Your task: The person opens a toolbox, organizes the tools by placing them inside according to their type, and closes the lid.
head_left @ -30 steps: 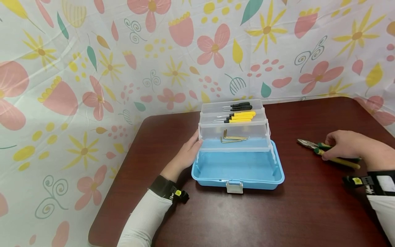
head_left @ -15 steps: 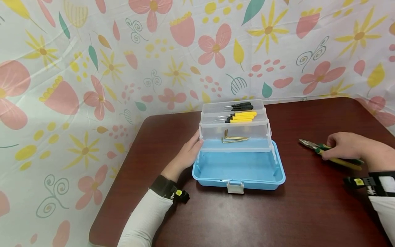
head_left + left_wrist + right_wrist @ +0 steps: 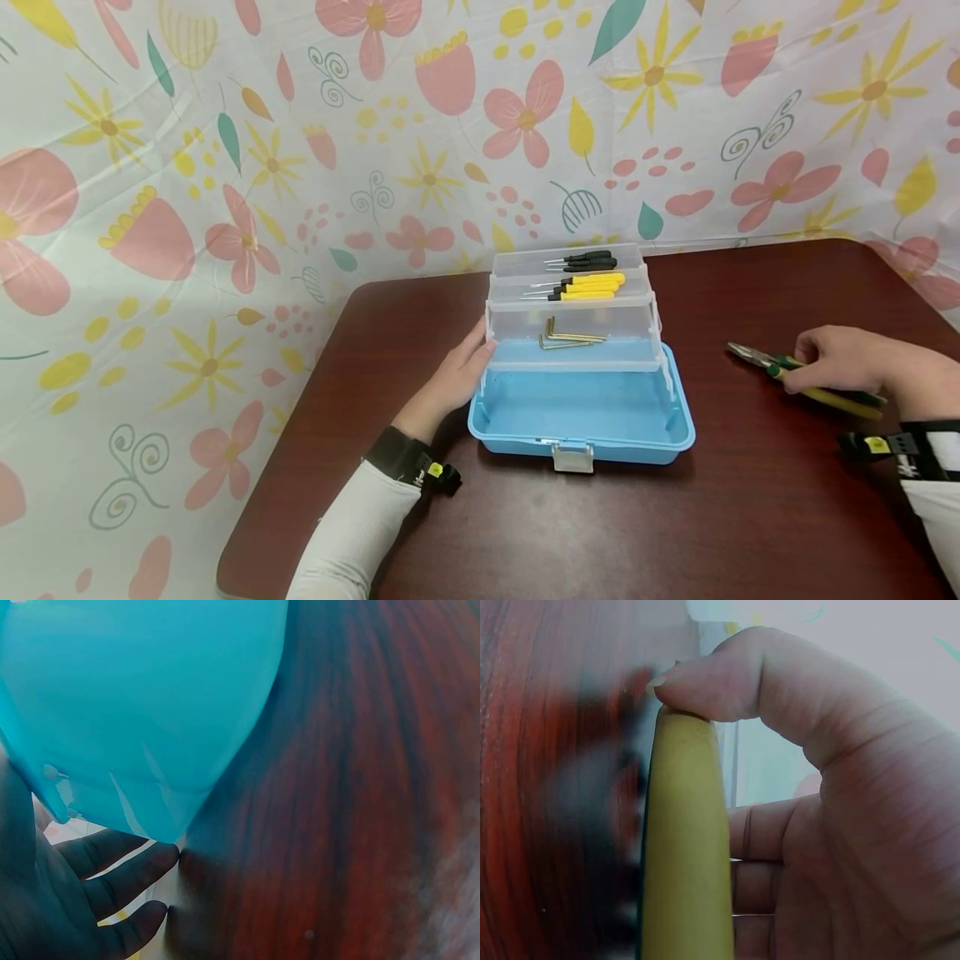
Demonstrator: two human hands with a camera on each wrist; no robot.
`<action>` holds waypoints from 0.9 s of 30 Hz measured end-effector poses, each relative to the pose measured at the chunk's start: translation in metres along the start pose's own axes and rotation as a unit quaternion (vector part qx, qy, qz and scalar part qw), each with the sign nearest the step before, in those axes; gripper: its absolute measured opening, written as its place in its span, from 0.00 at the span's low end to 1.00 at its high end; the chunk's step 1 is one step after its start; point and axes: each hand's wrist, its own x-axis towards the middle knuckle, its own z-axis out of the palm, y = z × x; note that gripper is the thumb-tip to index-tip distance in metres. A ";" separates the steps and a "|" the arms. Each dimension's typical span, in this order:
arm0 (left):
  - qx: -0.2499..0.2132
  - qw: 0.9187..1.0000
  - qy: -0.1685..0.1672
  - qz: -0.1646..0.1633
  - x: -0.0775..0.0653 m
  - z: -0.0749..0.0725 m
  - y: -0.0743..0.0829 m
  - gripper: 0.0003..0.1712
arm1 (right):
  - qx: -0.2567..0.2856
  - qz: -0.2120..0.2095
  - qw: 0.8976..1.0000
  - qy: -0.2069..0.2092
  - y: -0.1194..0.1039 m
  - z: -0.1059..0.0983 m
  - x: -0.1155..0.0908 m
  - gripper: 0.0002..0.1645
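A light-blue toolbox (image 3: 581,408) stands unfolded in the middle, its clear trays (image 3: 570,317) stepped up toward the back. My left hand (image 3: 457,375) rests against the box's left side, thumb at the tray edge; in the left wrist view its fingers (image 3: 135,877) spread past the box's lower corner. To the right of the box, my right hand (image 3: 843,358) holds a pair of pliers (image 3: 836,400) with yellow-and-green handles, their metal jaws pointing away to the left, low over the table. The right wrist view shows the thumb pressing on one yellow handle (image 3: 690,840).
Brass hex keys (image 3: 566,337) lie in the lowest tray; yellow screwdrivers (image 3: 592,287) and black-handled screwdrivers (image 3: 592,260) sit in those above. A white latch (image 3: 573,458) hangs at the box's front. A flowered cloth (image 3: 420,167) backs the dark wooden table (image 3: 585,533).
My right hand and the pliers have shifted slightly to the right and toward me. The left hand stays against the toolbox.
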 end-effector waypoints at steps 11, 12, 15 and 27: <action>0.000 1.000 -0.003 -0.011 -0.001 -0.001 0.002 0.33 | 0.006 -0.016 1.000 -0.006 -0.003 -0.003 -0.002 0.20; 0.000 1.000 -0.003 -0.012 -0.001 -0.001 0.002 0.33 | 0.009 -0.014 1.000 -0.007 -0.004 -0.004 -0.002 0.20; 0.000 1.000 -0.004 -0.011 -0.001 -0.001 0.001 0.34 | 0.011 -0.014 1.000 -0.006 -0.005 -0.005 -0.002 0.20; 0.001 1.000 -0.002 -0.007 -0.001 -0.001 0.001 0.34 | -0.016 -0.047 0.997 0.053 -0.020 -0.009 -0.005 0.16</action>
